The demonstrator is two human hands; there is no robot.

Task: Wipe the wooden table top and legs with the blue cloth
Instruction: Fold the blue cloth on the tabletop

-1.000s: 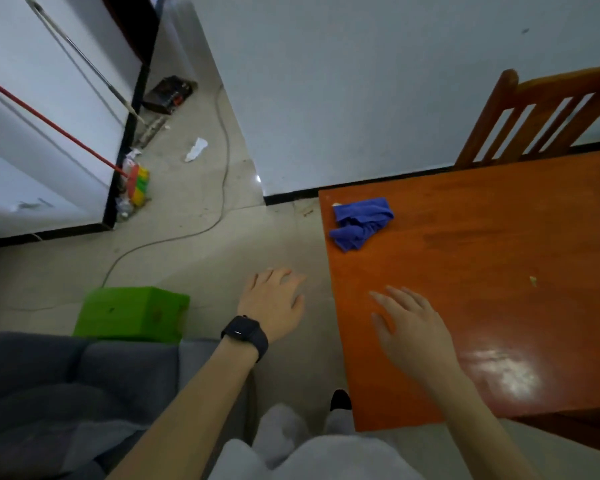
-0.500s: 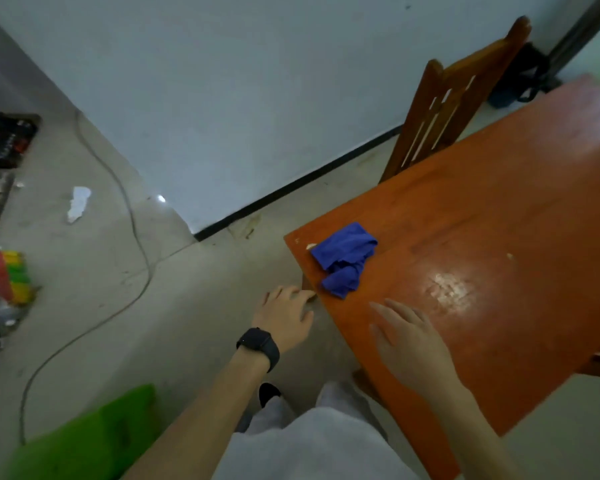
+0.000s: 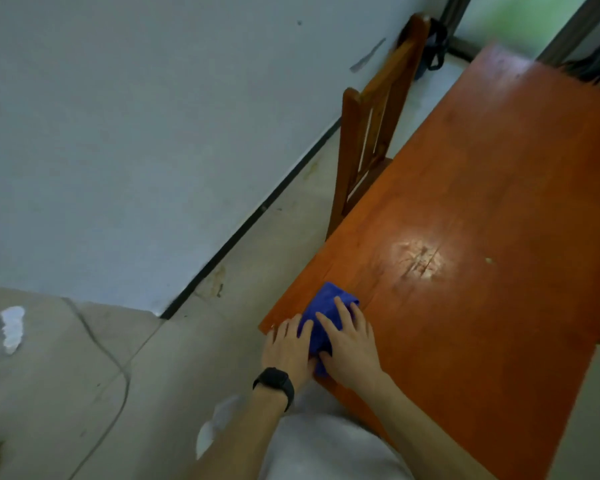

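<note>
Blue crumpled cloth (image 3: pixel 328 296) lay at the near corner of the orange-brown wooden worktop (image 3: pixel 482 237), with both hands flat on it, probably to gather it for wiping. The left grip (image 3: pixel 286 348) rested spread on its edge. The right grip (image 3: pixel 352 348) pressed down with straight fingers, pinching nothing.

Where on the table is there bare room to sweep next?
Bare: the orange-brown wooden table top beyond the crumpled blue cloth, past the glare patch to the far end, bar one pale speck. Crowded: the near corner, where left hand and right hand touch the cloth.
</note>
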